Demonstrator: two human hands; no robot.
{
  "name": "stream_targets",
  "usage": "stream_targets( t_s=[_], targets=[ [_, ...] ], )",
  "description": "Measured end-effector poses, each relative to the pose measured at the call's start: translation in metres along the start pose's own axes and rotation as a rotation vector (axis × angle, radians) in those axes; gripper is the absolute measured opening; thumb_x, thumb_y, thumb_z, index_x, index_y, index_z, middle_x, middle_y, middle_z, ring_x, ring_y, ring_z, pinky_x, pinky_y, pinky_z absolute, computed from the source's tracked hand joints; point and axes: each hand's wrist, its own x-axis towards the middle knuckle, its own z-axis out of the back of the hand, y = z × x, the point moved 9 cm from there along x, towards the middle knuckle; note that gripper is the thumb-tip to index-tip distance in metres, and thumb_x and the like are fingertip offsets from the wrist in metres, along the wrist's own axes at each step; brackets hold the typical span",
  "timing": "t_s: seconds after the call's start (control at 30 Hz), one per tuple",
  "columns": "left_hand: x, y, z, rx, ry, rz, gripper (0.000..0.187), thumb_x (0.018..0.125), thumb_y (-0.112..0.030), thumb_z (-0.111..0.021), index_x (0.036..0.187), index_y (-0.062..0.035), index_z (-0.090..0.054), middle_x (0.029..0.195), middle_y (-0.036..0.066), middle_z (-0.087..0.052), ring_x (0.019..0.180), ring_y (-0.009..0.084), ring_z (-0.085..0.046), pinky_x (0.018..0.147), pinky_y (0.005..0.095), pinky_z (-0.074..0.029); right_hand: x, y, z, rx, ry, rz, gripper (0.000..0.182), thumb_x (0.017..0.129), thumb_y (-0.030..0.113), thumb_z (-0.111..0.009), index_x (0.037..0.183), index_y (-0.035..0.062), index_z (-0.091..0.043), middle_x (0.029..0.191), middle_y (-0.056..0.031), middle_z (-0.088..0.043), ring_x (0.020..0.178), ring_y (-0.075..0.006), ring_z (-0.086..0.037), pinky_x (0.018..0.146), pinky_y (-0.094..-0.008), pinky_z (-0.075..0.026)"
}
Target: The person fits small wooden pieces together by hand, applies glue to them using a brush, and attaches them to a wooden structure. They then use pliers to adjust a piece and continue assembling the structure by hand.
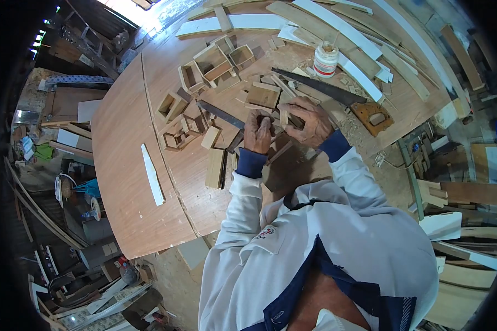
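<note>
My right hand [309, 122] is closed around a small wooden piece [284, 118], with its pale edge showing between thumb and fingers. Just beside it, my left hand [257, 132] has its fingers curled together; what they hold, if anything, is hidden. Close to the left hand lies a dark flat metal strip [221, 114]. A small wooden box piece [263, 95] sits just beyond both hands. Left of my left wrist are a wooden block [215, 168] and a smaller one [210, 137].
A handsaw [373, 117] lies to the right, below an open white jar [326, 62]. Several small wooden boxes [212, 60] stand on the wooden table [121, 138]. A white tapered strip [152, 175] lies at left. Long boards [337, 25] cover the far edge.
</note>
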Motion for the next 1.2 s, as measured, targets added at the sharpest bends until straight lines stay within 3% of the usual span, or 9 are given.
stream_targets(
  t_s=[0.2, 0.27, 0.37, 0.5, 0.6, 0.7, 0.83, 1.03, 1.2],
  targets=[
    [0.0, -0.007, -0.026, 0.008, 0.163, 0.087, 0.017, 0.09, -0.014, -0.059, 0.103, -0.0029, -0.059, 0.079, 0.001, -0.059, 0.064, 0.0066, -0.052, 0.056, 0.0229, -0.045, 0.006, -0.008, 0.006, -0.047, 0.119, -0.036, 0.043, 0.067, 0.024, -0.074, 0.107, 0.01, -0.065, 0.104, -0.0104, -0.063, 0.097, -0.0311, -0.06, 0.081, -0.0397, -0.05],
    [-0.007, 0.015, -0.035, -0.391, 0.224, 0.367, 0.02, 0.09, -0.014, -0.058, 0.106, -0.0014, -0.06, 0.08, 0.001, -0.061, 0.064, 0.0077, -0.054, 0.056, 0.0244, -0.046, 0.007, -0.01, 0.014, 0.158, 0.088, -0.024, 0.034, 0.069, 0.025, -0.076, 0.097, 0.0067, -0.068, 0.093, -0.0097, -0.065, 0.087, -0.0251, -0.064, 0.075, -0.0354, -0.051],
    [-0.013, 0.0, -0.055, -0.696, 0.286, 0.399, 0.019, 0.091, -0.013, -0.057, 0.106, -0.0011, -0.059, 0.082, 0.002, -0.062, 0.065, 0.0089, -0.056, 0.058, 0.0253, -0.047, -0.005, -0.045, -0.006, 0.689, 0.07, -0.313, 0.027, 0.074, 0.025, -0.076, 0.088, 0.0031, -0.069, 0.083, -0.0098, -0.065, 0.074, -0.0157, -0.063, 0.068, -0.0297, -0.05],
    [-0.015, 0.003, -0.071, -0.867, 0.376, 0.392, 0.015, 0.094, -0.014, -0.054, 0.104, -0.0032, -0.058, 0.084, 0.002, -0.061, 0.064, 0.0094, -0.053, 0.061, 0.0251, -0.046, -0.005, -0.051, 0.001, 0.686, 0.006, -0.294, 0.022, 0.081, 0.022, -0.071, 0.085, 0.0001, -0.068, 0.074, -0.0092, -0.063, 0.067, -0.0092, -0.06, 0.063, -0.0255, -0.049],
    [-0.017, 0.0, -0.074, -0.903, 0.374, 0.385, 0.021, 0.094, -0.014, -0.055, 0.111, -0.003, -0.058, 0.085, 0.001, -0.059, 0.063, 0.0092, -0.05, 0.061, 0.026, -0.045, -0.009, -0.082, -0.005, 0.446, -0.005, -0.442, 0.018, 0.085, 0.018, -0.066, 0.084, 0.0003, -0.067, 0.07, -0.0084, -0.063, 0.067, -0.0121, -0.062, 0.064, -0.0279, -0.049],
    [-0.017, -0.01, -0.067, -0.809, 0.247, 0.35, 0.028, 0.094, -0.013, -0.053, 0.12, -0.0029, -0.055, 0.087, 0.0, -0.059, 0.064, 0.0089, -0.049, 0.061, 0.0272, -0.045, -0.003, -0.103, 0.047, 0.247, -0.433, -0.392, 0.014, 0.089, 0.013, -0.056, 0.092, 0.003, -0.065, 0.072, -0.0086, -0.066, 0.068, -0.0183, -0.064, 0.065, -0.0313, -0.05],
    [-0.019, -0.007, -0.057, -0.769, 0.211, 0.364, 0.031, 0.093, -0.01, -0.054, 0.123, -0.0026, -0.055, 0.089, 0.0, -0.06, 0.063, 0.0085, -0.05, 0.06, 0.0252, -0.045, 0.018, -0.148, 0.113, -0.009, -0.64, -0.42, 0.03, 0.085, 0.023, -0.062, 0.109, 0.0066, -0.059, 0.083, -0.0106, -0.068, 0.077, -0.0259, -0.066, 0.072, -0.0357, -0.051],
    [-0.02, 0.006, -0.051, -0.649, 0.179, 0.332, 0.03, 0.092, -0.009, -0.055, 0.12, -0.0017, -0.057, 0.082, -0.001, -0.059, 0.057, 0.0065, -0.048, 0.057, 0.0223, -0.046, 0.074, -0.207, 0.144, -0.508, -0.38, -0.765, 0.05, 0.079, 0.048, -0.058, 0.112, 0.0101, -0.06, 0.098, -0.0152, -0.068, 0.094, -0.0322, -0.065, 0.085, -0.0432, -0.049],
    [-0.024, 0.0, -0.042, -0.532, 0.123, 0.339, 0.023, 0.09, -0.009, -0.058, 0.111, -0.0018, -0.061, 0.076, -0.002, -0.057, 0.056, 0.0058, -0.047, 0.057, 0.0224, -0.046, 0.105, -0.226, 0.133, -0.523, -0.08, -0.778, 0.04, 0.082, 0.049, -0.056, 0.102, 0.0164, -0.068, 0.105, -0.0139, -0.067, 0.099, -0.0325, -0.063, 0.088, -0.0411, -0.048]
  ],
)
